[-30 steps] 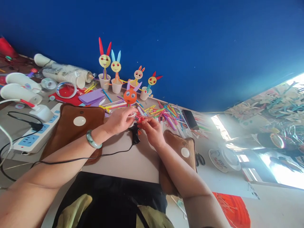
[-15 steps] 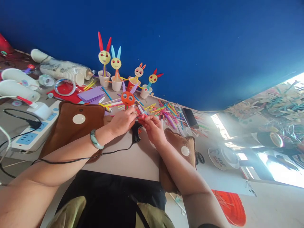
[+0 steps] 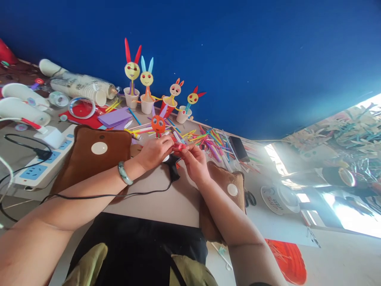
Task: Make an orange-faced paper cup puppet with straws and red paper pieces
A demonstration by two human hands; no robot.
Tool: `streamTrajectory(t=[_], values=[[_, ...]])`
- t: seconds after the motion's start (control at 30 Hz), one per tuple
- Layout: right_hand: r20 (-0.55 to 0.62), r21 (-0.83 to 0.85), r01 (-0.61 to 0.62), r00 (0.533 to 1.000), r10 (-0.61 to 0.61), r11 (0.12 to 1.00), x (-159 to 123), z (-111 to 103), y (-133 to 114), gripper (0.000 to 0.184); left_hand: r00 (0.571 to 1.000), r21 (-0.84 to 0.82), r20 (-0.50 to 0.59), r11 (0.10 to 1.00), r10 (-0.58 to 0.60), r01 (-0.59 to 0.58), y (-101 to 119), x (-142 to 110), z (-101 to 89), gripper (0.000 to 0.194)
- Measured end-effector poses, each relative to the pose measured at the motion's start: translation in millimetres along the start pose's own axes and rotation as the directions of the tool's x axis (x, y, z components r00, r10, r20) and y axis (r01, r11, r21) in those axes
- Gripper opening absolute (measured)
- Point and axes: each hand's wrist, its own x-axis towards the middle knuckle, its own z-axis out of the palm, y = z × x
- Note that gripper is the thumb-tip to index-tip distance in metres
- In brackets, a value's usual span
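My right hand (image 3: 196,163) pinches a small round red piece (image 3: 181,146) between thumb and fingertips. Close against it, my left hand (image 3: 154,151), with a jade-coloured bangle on the wrist, has its fingers pressed together; what they hold is hidden. Just behind my left fingers stands an orange rabbit figure (image 3: 158,124) with purple ears, its lower part covered. Below both hands lies a black corded tool (image 3: 172,169), perhaps a glue gun, partly hidden by my fingers.
Several rabbit figures in paper cups (image 3: 147,104) line the blue wall. Coloured sticks (image 3: 208,143) and a phone (image 3: 239,149) lie at the back right. Brown cushions (image 3: 89,167) flank my arms. A power strip (image 3: 47,159) is left, scissors (image 3: 250,198) right; the tool's cord crosses my left forearm.
My left hand has shifted slightly right, closer to the red piece. The orange rabbit's head has moved a little left and turned. The black tool has shifted slightly.
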Motion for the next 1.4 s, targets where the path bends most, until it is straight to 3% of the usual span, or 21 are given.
streamTrajectory(t=[0.23, 0.5, 0.77, 1.13, 1.4], values=[[-0.046, -0.016, 0.049, 0.998, -0.05, 0.999, 3.1, -3.6, 0.3, 0.031, 0.998, -0.094, -0.06, 0.996, -0.004, -0.002, 2.2, -2.2, 6.0, 0.027], [-0.088, -0.216, 0.182, 0.975, -0.204, 0.959, 2.5, -6.1, 1.4, 0.028, 0.997, -0.106, -0.077, 0.994, 0.006, -0.014, 0.7, -1.9, 6.4, 0.023], [-0.088, -0.225, 0.138, 0.983, -0.161, 0.965, 2.1, -4.2, -1.1, 0.029, 0.997, -0.094, -0.076, 0.996, -0.018, 0.011, 4.3, -1.3, 4.3, 0.018], [-0.096, -0.201, 0.131, 0.984, -0.153, 0.971, 4.9, -8.7, 4.8, 0.032, 0.989, -0.144, -0.049, 0.981, -0.141, 0.133, 12.4, 0.8, -1.6, 0.028], [-0.091, -0.172, 0.126, 0.985, -0.143, 0.977, 5.4, -9.7, 5.9, 0.033, 0.987, -0.165, -0.067, 0.977, -0.145, 0.133, 14.7, -0.4, 0.1, 0.035]])
